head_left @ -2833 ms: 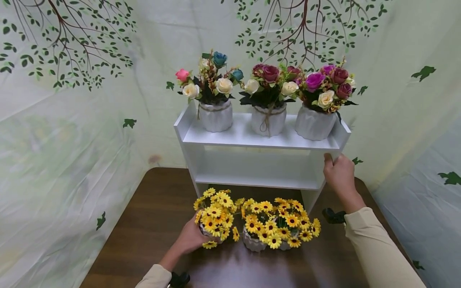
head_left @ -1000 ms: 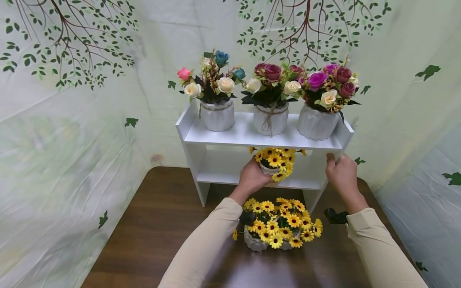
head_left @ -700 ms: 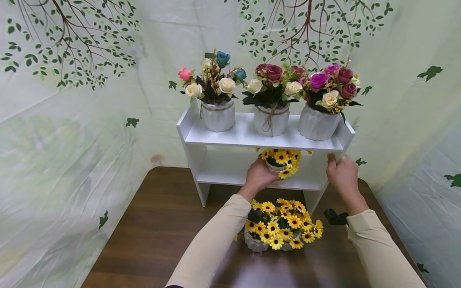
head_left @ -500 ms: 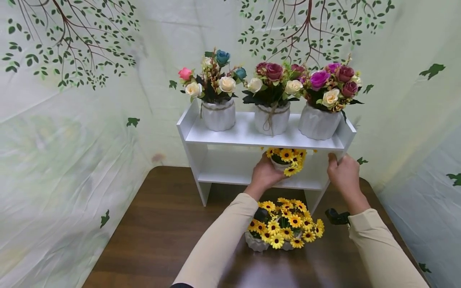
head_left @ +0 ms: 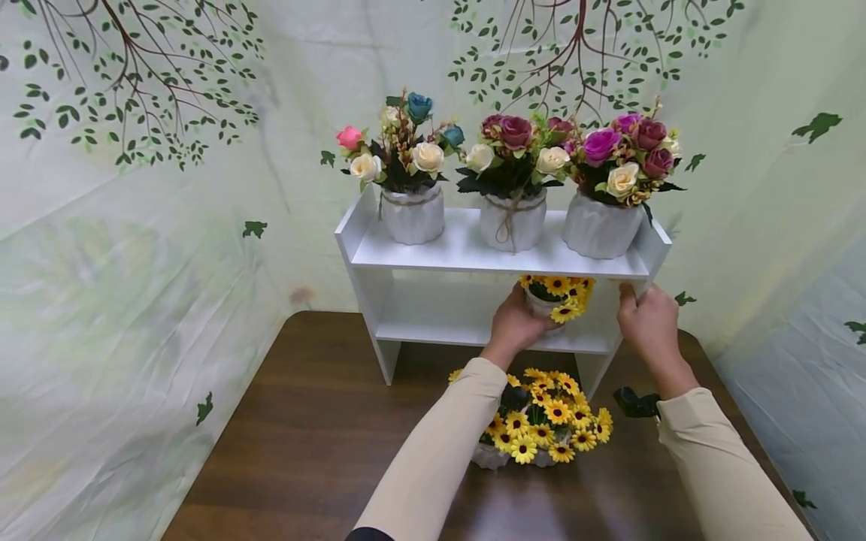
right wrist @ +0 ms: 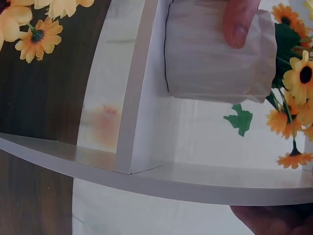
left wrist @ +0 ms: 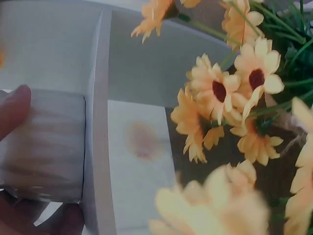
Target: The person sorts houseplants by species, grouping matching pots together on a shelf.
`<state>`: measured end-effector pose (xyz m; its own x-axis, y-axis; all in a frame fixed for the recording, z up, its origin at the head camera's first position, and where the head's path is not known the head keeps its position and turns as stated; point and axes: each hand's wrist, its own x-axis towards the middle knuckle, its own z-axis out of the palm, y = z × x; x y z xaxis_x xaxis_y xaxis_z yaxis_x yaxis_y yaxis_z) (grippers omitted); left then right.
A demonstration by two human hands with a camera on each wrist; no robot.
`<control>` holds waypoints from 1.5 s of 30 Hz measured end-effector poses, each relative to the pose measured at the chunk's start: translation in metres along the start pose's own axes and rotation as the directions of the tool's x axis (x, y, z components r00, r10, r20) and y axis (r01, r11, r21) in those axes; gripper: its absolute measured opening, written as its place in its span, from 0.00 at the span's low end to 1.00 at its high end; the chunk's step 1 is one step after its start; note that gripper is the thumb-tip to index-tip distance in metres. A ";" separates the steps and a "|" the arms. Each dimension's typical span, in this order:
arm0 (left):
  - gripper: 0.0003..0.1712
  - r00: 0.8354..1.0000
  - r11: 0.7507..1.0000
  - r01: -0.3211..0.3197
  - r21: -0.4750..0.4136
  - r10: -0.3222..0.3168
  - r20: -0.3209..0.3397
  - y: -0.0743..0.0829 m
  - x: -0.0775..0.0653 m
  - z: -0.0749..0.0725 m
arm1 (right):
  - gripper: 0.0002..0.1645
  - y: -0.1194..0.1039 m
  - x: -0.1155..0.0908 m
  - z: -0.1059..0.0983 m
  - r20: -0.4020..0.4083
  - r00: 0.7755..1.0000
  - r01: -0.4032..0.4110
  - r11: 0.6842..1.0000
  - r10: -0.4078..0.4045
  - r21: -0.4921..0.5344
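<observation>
My left hand [head_left: 519, 323] grips a small whitish flowerpot [right wrist: 220, 58] of yellow daisies on the middle level of a white shelf unit [head_left: 433, 259]. Its thumb lies across the pot's side, and in both wrist views the pot's base is right at the shelf board. Some of its blooms are hidden under the upper board in the head view. My right hand [head_left: 651, 323] holds the unit's right side panel, thumb toward the front. More potted yellow daisies [head_left: 541, 428] stand on the brown table below, partly covered by my left forearm.
Three white pots of roses stand along the top board: a left pot [head_left: 413, 218], a twine-tied middle pot [head_left: 513, 225] and a right pot [head_left: 602, 229]. A leaf-printed cloth [head_left: 304, 150] hangs behind the table [head_left: 291, 436].
My left hand has carried the daisy pot from the table up into the middle level, then rightward and lower along it. The right hand keeps its hold on the panel.
</observation>
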<state>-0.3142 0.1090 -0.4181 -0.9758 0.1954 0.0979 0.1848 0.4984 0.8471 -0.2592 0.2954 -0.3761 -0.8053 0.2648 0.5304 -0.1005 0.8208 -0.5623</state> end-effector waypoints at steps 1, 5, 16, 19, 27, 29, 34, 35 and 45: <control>0.54 1.000 1.000 -0.004 0.011 0.004 0.004 0.001 0.001 0.000 | 0.20 0.001 0.000 0.000 0.002 1.000 0.002 1.000 -0.002 -0.003; 0.54 1.000 0.998 -0.002 0.056 0.002 0.012 0.010 0.004 0.004 | 0.21 0.003 0.001 -0.004 0.011 1.000 -0.013 1.000 0.013 -0.010; 0.59 0.997 0.990 0.065 0.129 -0.070 0.038 0.029 0.001 0.009 | 0.22 0.007 0.001 -0.004 0.028 0.999 -0.043 0.999 0.043 -0.004; 0.64 0.994 0.985 0.088 0.147 -0.097 0.059 0.023 -0.002 0.006 | 0.22 0.005 0.001 -0.001 0.039 0.999 -0.027 1.000 0.027 -0.001; 0.54 0.990 0.990 0.062 0.129 -0.077 0.114 -0.002 -0.017 -0.038 | 0.22 0.003 -0.001 0.000 0.047 0.998 -0.042 0.999 0.043 -0.012; 0.45 0.994 0.996 0.028 0.087 -0.037 0.099 -0.014 -0.028 -0.056 | 0.22 0.004 -0.001 0.000 0.047 0.998 -0.045 0.999 0.046 -0.011; 0.21 0.995 0.992 -0.096 -0.084 0.097 0.010 -0.054 -0.075 -0.088 | 0.22 0.003 -0.002 -0.001 0.042 0.998 -0.041 0.999 0.042 -0.020; 0.17 0.993 0.987 -0.114 -0.115 0.113 -0.023 -0.064 -0.086 -0.091 | 0.22 0.003 -0.003 -0.001 0.043 0.998 -0.043 0.999 0.043 -0.021; 0.09 0.965 0.930 0.123 -0.347 -0.194 -0.176 -0.169 -0.156 -0.080 | 0.22 0.004 0.000 0.001 0.036 0.999 -0.035 0.999 0.035 0.003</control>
<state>-0.2025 -0.0734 -0.5352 -0.9982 -0.0565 0.0224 0.0110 0.1944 0.9809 -0.2600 0.2982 -0.3789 -0.8290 0.2747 0.4871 -0.0742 0.8093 -0.5827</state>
